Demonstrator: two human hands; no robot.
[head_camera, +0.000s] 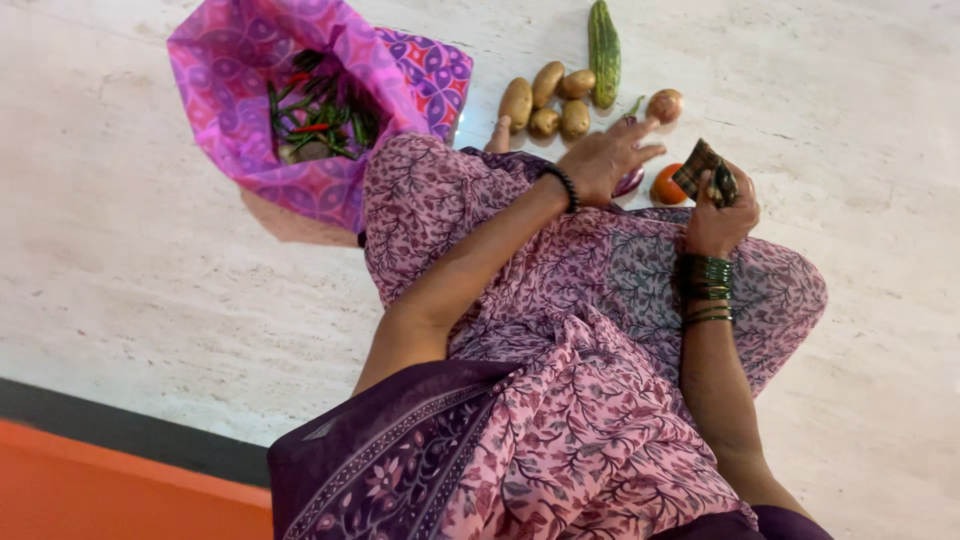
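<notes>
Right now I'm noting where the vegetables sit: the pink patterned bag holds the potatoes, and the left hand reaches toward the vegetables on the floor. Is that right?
Not quite. The head view shows the pink patterned bag holds green and red chillies, not potatoes. The potatoes lie on the floor beside a long green gourd. The left hand does reach toward the vegetables there.

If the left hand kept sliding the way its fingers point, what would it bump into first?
Most likely the onion. The left hand points its fingers up and to the right, almost at it. The potatoes lie off to the side. Depth is hard to judge.
</notes>
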